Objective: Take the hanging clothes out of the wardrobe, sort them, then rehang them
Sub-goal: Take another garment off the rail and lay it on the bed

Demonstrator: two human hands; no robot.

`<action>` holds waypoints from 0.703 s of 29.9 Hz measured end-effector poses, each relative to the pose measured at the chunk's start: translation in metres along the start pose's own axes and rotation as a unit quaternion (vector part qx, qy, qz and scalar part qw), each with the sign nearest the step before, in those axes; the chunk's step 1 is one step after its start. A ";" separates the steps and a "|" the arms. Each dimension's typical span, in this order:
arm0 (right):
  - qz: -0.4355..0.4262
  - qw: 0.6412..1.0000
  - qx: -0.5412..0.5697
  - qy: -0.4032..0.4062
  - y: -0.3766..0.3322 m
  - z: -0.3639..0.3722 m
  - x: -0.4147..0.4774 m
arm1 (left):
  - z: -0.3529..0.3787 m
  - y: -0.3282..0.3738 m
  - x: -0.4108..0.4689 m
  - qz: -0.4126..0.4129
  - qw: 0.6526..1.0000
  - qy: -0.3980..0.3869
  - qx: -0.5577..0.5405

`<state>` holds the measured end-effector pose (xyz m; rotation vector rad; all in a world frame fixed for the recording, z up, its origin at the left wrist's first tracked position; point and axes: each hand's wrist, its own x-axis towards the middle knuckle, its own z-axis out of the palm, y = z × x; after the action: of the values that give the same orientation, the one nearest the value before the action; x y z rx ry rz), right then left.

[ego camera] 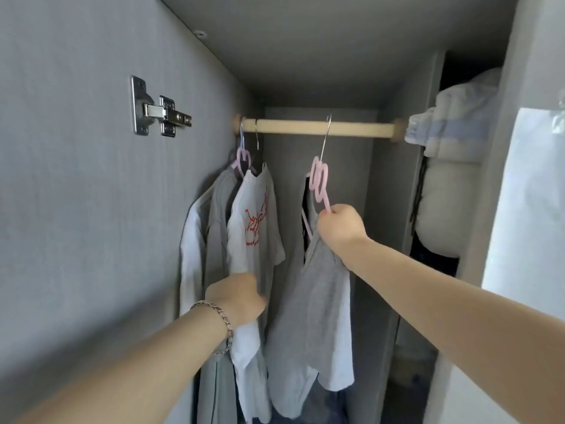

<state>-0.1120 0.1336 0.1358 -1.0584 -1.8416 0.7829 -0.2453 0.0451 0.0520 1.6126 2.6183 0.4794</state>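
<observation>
**A:** How far along does this look?

**B:** Hard to call. Four garments are on the rail (318, 127). Three are bunched at its left end: a white shirt (192, 240) against the wardrobe wall (91, 209), a grey top (218, 215), then a white T-shirt with a red print (253, 228).

**A:** And the fourth?

**B:** A grey T-shirt (308, 325) on a pink hanger (319, 182), well apart from the others, near the middle of the rail. The right hand (339, 228) has its fingers curled round the hanger's sloping arm. The hanger is tilted and its wire hook is over the rail.

**A:** Going on or coming off?

**B:** One view can't settle that. If coming off, nothing is out yet and the sorting and rehanging all remain. If going back on, this is among the last to be hung.

**A:** The left hand (235, 298)?

**B:** It is against the lower part of the printed T-shirt. Its fingers are hidden by the cloth, so I cannot tell whether it grips the shirt or only pushes it aside.

**A:** Anything else in there?

**B:** Folded bedding (452, 123) in the compartment to the right.
</observation>
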 end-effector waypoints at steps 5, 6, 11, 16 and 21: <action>0.107 0.993 -0.009 -0.048 0.049 -0.031 -0.085 | 0.039 0.028 -0.031 0.033 0.998 -0.055 0.021; 0.120 0.991 -0.020 -0.057 0.061 -0.035 -0.103 | 0.049 0.032 -0.038 0.044 0.996 -0.069 0.017; 0.131 0.984 -0.084 -0.081 0.106 -0.054 -0.200 | 0.102 0.056 -0.063 0.129 0.984 -0.122 -0.025; 0.168 0.973 -0.150 -0.050 0.127 -0.085 -0.311 | 0.151 0.073 -0.112 0.259 0.948 -0.185 0.021; 0.279 0.950 -0.121 0.074 0.138 -0.105 -0.453 | 0.189 0.090 -0.209 0.361 0.893 -0.267 0.024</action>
<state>0.1578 -0.1972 -0.0945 -1.7937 -1.5445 0.7756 -0.0354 -0.0547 -0.1312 2.2961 1.6037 -0.0448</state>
